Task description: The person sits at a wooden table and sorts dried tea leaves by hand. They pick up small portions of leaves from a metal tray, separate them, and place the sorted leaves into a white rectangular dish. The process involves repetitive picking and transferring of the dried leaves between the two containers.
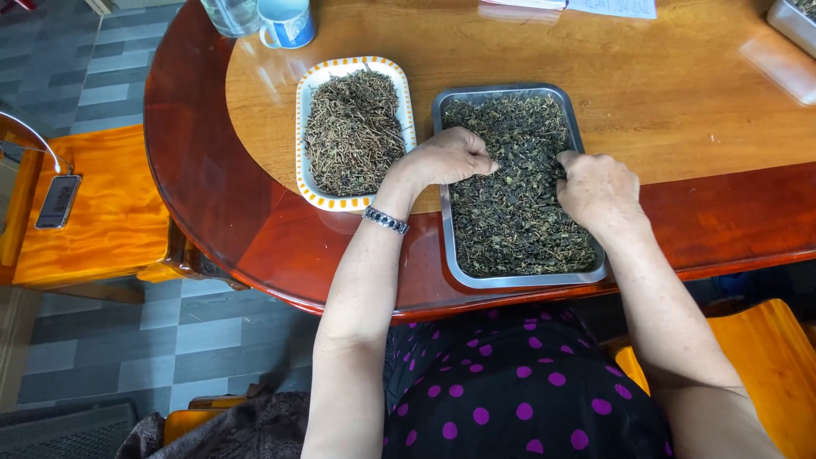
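Seen from above my lap, both my hands rest in a rectangular steel tray (pixel 448 242) heaped with dark dried leaves (pixel 510 212); the tray sits at the near edge of the round wooden bench (pixel 663 93), its front rim over the red-brown border. My left hand (pixel 449 157) lies palm down across the tray's left rim, its grip loosely curled, fingers bent together and pressing into the leaves with the fingertips pointing right; whether anything is pinched beneath them I cannot tell. My right hand (pixel 597 191) lies on the right side of the heap, knuckles up, its grip also curled and closed into the leaves, the fingertips hidden; the two hands are near each other but apart, a strip of leaves showing between them. A metal bracelet (pixel 385 220) circles my left wrist, just off the tray's left edge.

Just beside the tray on the left stands a white oblong dish (pixel 308 102) with an orange-chequered rim, filled with paler, twiggy brown stems (pixel 353 132); dish and tray are almost touching. Beyond the dish, at the bench's far edge, stand a blue-and-white mug (pixel 286 21) and a clear glass (pixel 231 15) side by side. Papers (pixel 612 7) lie at the far right, with the corner of another metal container (pixel 790 24) at the frame's edge. A small dark device (pixel 58 201) on a cable rests on an orange wooden stool (pixel 102 212) to the left, above a grey tiled floor (pixel 170 340); my purple-dotted dark dress (pixel 518 391) fills the foreground.
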